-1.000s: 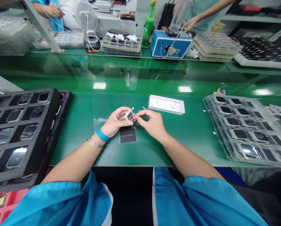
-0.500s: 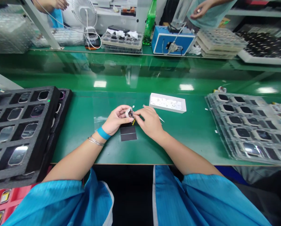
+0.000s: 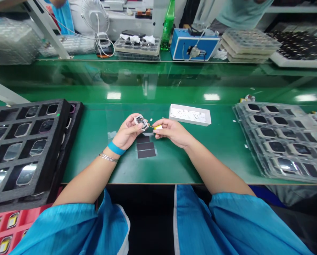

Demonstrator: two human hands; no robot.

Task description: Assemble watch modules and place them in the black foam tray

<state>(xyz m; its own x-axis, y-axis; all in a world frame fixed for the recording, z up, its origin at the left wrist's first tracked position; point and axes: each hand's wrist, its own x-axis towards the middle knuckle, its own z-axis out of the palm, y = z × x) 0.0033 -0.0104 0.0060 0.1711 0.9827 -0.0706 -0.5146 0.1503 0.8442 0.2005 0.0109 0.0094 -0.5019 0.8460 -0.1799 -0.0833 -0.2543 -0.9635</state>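
My left hand (image 3: 127,132) pinches a small open watch case (image 3: 141,122) with its inner parts showing, held above the green table (image 3: 94,141). My right hand (image 3: 171,131) is closed on a thin tool with a yellow grip (image 3: 157,127), and its tip touches the case. Dark rectangular strips (image 3: 146,147) lie on the table just below both hands. A shallow white tray (image 3: 190,115) with tiny parts sits just beyond my right hand.
Black foam trays (image 3: 22,141) of watch cases fill the left side. Clear plastic trays (image 3: 281,138) of watch parts lie at the right. Beyond a glossy green belt (image 3: 158,85) stand a blue machine (image 3: 194,47), a fan (image 3: 93,14), a green bottle (image 3: 168,24) and stacked trays.
My right hand has drawn back to the right, so the yellow-gripped tool now shows between the hands. The left hand raised the case slightly. People at the far bench moved out of view.
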